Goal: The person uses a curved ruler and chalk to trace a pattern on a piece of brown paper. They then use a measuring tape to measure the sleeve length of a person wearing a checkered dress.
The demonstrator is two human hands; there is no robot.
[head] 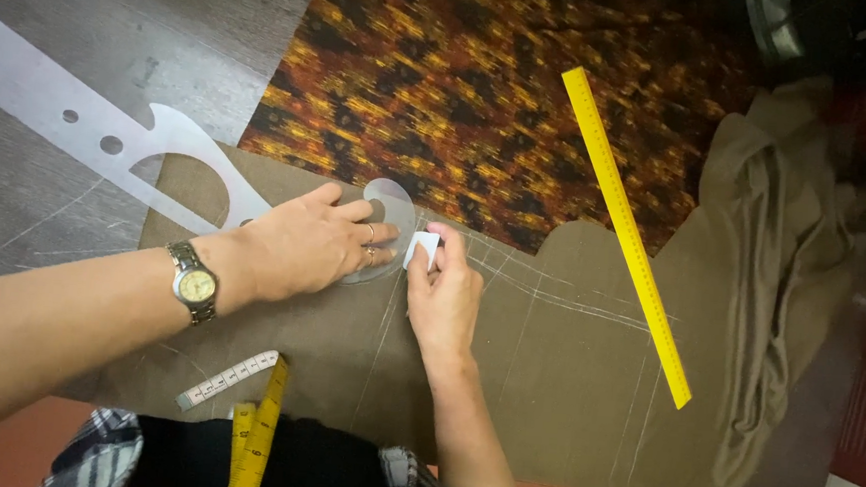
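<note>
Both hands meet: left hand [318, 241] flat on the clear curve ruler [158, 146], right hand [442, 294] pinching white chalk [422, 250] beside it.

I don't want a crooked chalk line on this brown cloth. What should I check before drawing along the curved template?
1. Left hand pressing the clear curved template flat: ok.
2. Right hand gripping the white chalk: ok.
3. Chalk tip touching the template edge: cannot tell.
4. Brown cloth smooth under the hands: ok, though it bunches at the far right.
5. Yellow ruler clear of the drawing path: ok.
6. Tape measure off the marking area: ok.
</note>
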